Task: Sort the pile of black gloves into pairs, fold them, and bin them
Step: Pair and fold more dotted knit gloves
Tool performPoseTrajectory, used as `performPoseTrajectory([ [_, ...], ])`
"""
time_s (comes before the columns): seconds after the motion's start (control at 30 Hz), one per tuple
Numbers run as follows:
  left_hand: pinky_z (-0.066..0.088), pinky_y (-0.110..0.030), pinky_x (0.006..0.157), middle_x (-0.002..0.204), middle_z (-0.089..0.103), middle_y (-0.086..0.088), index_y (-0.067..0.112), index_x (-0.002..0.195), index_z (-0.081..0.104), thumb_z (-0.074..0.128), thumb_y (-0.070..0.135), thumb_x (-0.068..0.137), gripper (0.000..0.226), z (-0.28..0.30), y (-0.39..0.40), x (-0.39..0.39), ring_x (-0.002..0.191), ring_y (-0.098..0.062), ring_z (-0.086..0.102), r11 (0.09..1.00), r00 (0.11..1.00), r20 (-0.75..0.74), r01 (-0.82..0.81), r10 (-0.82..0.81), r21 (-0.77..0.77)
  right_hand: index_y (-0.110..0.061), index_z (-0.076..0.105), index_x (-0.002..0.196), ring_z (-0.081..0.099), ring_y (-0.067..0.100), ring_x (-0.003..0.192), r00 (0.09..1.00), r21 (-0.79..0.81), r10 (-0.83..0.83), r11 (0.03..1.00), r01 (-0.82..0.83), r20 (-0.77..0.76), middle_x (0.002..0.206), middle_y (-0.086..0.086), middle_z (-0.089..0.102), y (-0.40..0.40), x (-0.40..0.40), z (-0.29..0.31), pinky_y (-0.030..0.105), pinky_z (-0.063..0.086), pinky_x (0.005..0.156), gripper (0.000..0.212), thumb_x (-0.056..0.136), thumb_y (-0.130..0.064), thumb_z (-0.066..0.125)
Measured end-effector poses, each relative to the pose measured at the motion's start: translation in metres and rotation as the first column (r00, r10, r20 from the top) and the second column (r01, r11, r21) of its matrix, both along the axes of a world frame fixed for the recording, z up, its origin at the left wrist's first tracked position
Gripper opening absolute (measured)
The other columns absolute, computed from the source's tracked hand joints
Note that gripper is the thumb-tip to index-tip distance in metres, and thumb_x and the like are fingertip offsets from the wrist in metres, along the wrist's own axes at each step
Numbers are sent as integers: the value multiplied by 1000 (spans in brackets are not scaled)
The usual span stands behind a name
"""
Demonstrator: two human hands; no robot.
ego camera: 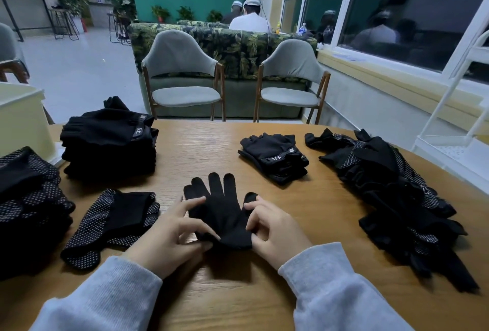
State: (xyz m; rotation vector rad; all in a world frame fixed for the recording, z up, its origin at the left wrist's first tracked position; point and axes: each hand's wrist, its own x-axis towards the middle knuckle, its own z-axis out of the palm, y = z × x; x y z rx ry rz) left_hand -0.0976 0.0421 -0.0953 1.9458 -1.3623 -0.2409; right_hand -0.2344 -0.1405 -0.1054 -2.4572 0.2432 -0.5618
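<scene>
Plain glove (221, 210) flat on table (201, 150), near centre, fingers pointing far. Left hand (169, 235) pinches cuff's left corner, other fingers resting on glove's left edge. Right hand (275, 230) pinches cuff's right corner, forefinger touching glove thumb. Dotted pair (111, 225) just left. Tall stack (109, 142) far left; dotted stack (29, 198) at left edge. Small stack (275, 157) far right of centre. Unsorted pile (391, 198) right. Two chairs (182, 76) beyond table.
</scene>
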Motion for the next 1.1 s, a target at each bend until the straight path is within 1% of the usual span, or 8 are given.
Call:
performPoseTrajectory([
  [0.13, -3, -6, 104, 131, 28, 31, 68, 84, 57, 74, 24, 75, 48, 1, 5, -5, 133, 6, -4, 998, 1000, 18, 22, -23, 58, -17, 59, 75, 38, -8, 120, 999, 3, 23, 1000, -24, 49, 111, -10, 62, 5, -7, 0, 4, 24, 99, 7, 70, -13, 59],
  [0.33, 10, -4, 103, 127, 41, 30, 71, 79, 57, 62, 43, 70, 30, -1, 10, -11, 137, 2, 14, 997, 999, 25, 32, -34, 75, -28, 57, 74, 35, -18, 116, 1000, 33, 22, 999, -22, 8, 106, -19, 57, -1, -20, 1, 3, 23, 98, 15, 67, -38, 50],
  [0.4, 14, -11, 106, 125, 43, 31, 72, 78, 55, 52, 57, 65, 20, -1, 11, -12, 136, 4, 18, 996, 999, 10, 30, -31, 83, -28, 58, 75, 39, -13, 113, 999, 25, -31, 999, 30, 15, 106, -17, 58, -6, -22, 4, 4, 26, 95, 5, 72, -25, 61],
  [0.47, 17, -21, 112, 123, 44, 32, 73, 78, 54, 42, 61, 61, 24, -1, 11, -11, 135, 5, 21, 995, 999, 6, 39, -40, 87, -24, 61, 75, 46, -7, 106, 987, 11, -133, 991, 132, 94, 101, -16, 59, -12, -24, 5, 9, 32, 89, 19, 76, -5, 65],
  [0.67, -1, -28, 115, 120, 43, 47, 72, 82, 54, 45, 59, 59, 28, -2, 12, -10, 126, 27, 12, 982, 997, -19, 78, -76, 172, -13, 67, 80, 54, 13, 95, 798, 5, -486, 855, 519, 356, 94, -9, 58, -40, -37, 13, -1, 27, 87, 23, 76, 9, 60],
  [0.8, -6, -24, 111, 123, 25, 55, 71, 83, 55, 42, 63, 56, 31, 1, 12, -11, 125, 28, 12, 979, 994, -40, 112, -106, 173, -8, 70, 95, 50, 24, 106, 692, 1, -601, 756, 655, 400, 106, 4, 62, -57, -46, 16, 12, 26, 93, 23, 79, 0, 56],
  [0.97, -6, -25, 112, 123, 32, 52, 64, 88, 58, 48, 39, 68, 34, 4, 14, -13, 127, 25, 16, 977, 990, -40, 142, -137, 162, -4, 64, 115, 38, 30, 121, 606, -57, -694, 638, 768, 389, 125, 16, 55, -77, -53, 26, 29, 26, 103, 41, 79, -19, 51],
  [1.1, -2, -22, 113, 114, 51, 41, 52, 89, 60, 38, 10, 62, 55, 7, 2, -24, 120, 18, 37, 1000, 995, -100, 30, -30, -2, -5, 49, 133, 16, 27, 141, 569, -87, -794, 564, 821, 216, 147, 13, 35, -92, -58, 37, 38, 15, 113, 47, 91, -25, 53],
])
